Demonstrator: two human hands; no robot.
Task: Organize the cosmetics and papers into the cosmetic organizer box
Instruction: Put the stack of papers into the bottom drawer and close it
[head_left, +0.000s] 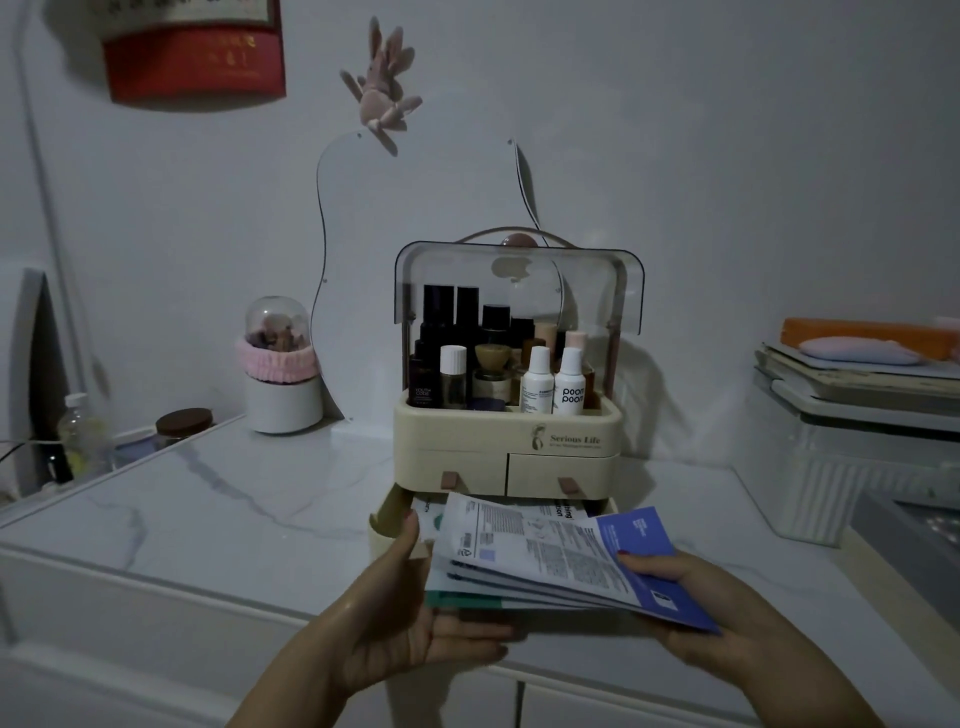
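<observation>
A dim room with a plain pale wall. At upper left of the frame hangs a red wall hanging (195, 52); right of it, at upper centre, a pink plush rabbit (382, 85) sits at the top of a wavy-edged mirror (415, 260). A white marble-veined table (208, 509) fills the lower half. At far left, beyond its edge, stand a clear bottle (80, 434) and a brown-lidded jar (183, 423). On the table near the wall is a white brush holder (280, 364) with a clear dome and a pink band round it.

At centre stands the cream organizer (506, 415), its clear lid (519, 291) raised. The top compartment holds upright bottles (498, 358): dark ones at the back and left, white ones at front right. Below are two small drawers, shut, and under them a wide bottom drawer (387, 525) pulled out toward the camera. At far right of the frame is a white ribbed box (852, 467) with flat things stacked on it.

The left hand (410, 618) is open, palm up, fingers under the left end of a stack of papers (550, 556), thumb against the drawer's front corner. The right hand (727, 613) grips the stack's right end, thumb on top on a blue leaflet. The papers hang fanned just above the open drawer.
</observation>
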